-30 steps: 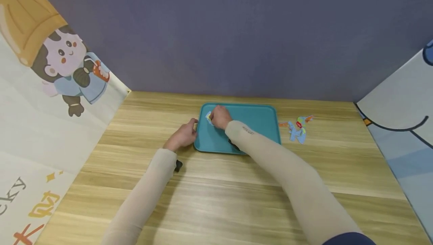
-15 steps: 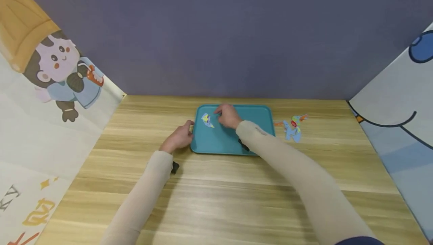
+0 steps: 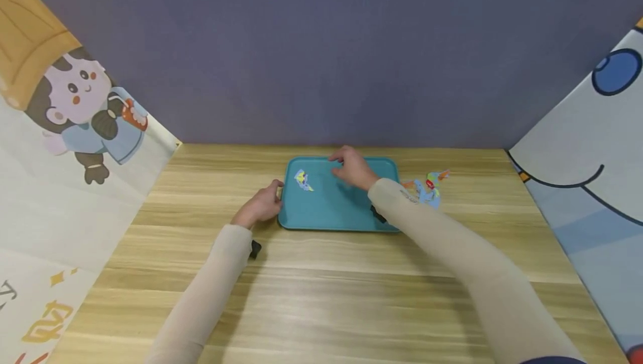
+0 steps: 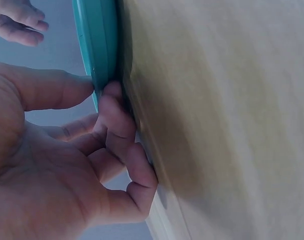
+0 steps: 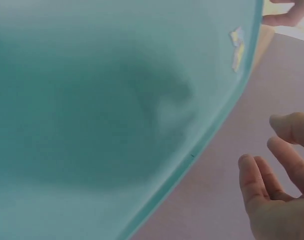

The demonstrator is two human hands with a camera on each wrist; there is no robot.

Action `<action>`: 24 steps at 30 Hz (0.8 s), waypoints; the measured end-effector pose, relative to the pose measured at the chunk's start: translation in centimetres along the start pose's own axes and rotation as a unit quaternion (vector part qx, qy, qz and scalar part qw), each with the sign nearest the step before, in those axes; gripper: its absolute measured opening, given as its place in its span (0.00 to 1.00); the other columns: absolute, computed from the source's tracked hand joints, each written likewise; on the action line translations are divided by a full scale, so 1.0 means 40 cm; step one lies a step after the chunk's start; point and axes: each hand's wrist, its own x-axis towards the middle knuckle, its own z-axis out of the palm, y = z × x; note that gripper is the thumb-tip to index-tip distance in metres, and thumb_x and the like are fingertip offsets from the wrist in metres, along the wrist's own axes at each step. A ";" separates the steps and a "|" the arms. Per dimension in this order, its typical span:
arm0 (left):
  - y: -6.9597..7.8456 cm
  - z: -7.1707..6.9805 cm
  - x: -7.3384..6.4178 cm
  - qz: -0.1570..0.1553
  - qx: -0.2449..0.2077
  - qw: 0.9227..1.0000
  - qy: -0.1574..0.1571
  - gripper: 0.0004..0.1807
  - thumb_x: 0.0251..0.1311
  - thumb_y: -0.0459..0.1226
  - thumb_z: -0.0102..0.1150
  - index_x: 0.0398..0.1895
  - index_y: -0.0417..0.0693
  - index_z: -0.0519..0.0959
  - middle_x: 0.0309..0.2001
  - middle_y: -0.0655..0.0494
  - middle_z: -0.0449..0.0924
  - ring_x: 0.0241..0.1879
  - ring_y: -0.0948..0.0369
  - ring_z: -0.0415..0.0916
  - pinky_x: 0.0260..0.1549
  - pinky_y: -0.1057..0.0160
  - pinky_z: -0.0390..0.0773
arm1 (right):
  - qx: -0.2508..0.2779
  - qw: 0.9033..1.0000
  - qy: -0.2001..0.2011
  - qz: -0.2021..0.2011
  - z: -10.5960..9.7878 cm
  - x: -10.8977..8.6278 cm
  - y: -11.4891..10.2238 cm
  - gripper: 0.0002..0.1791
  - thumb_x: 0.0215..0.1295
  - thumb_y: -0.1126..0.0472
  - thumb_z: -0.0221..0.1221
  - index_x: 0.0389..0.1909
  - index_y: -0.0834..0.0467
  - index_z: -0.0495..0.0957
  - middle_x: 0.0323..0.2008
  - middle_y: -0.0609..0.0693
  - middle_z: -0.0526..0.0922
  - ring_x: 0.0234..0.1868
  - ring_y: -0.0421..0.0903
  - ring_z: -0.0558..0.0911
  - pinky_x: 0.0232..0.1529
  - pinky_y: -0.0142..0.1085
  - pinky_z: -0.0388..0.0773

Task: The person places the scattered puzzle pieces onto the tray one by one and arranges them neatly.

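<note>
Teal tray (image 3: pixel 329 202) lies with its long axis side-to-side.

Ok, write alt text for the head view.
A person's left hand grips the left edge of a teal tray on a wood-grain table; the right hand hovers empty above it. Colorful cutouts lie inside it and to its right.

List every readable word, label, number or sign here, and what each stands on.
"y": gray letter on the left wall panel, at the frame's edge.
"财", probably: gold character on that panel.
Red marks below it: cut off, unreadable.
Dark print on the right sleeve: too blurred to read.
Red patch on the cut-out pieces beside the tray: any lettering too small to read.
</note>
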 end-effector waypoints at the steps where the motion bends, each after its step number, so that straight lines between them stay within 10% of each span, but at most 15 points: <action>1: 0.000 0.000 0.001 0.000 0.000 1.000 -0.001 0.28 0.55 0.34 0.47 0.60 0.45 0.52 0.33 0.49 0.72 0.26 0.57 0.69 0.25 0.62 0.69 | -0.002 1.000 0.002 -0.003 -0.006 -0.004 0.001 0.15 0.53 0.59 0.58 0.45 0.51 0.75 0.43 0.48 0.68 0.45 0.47 0.69 0.37 0.37 0.69; 24: -0.008 -0.005 -0.004 0.009 -0.007 1.000 0.000 0.28 0.55 0.33 0.47 0.59 0.43 0.53 0.32 0.48 0.72 0.26 0.57 0.69 0.25 0.62 0.68 | 0.016 0.998 0.064 -0.012 -0.107 -0.090 0.062 0.18 0.51 0.63 0.60 0.45 0.57 0.75 0.43 0.55 0.70 0.45 0.51 0.71 0.44 0.40 0.68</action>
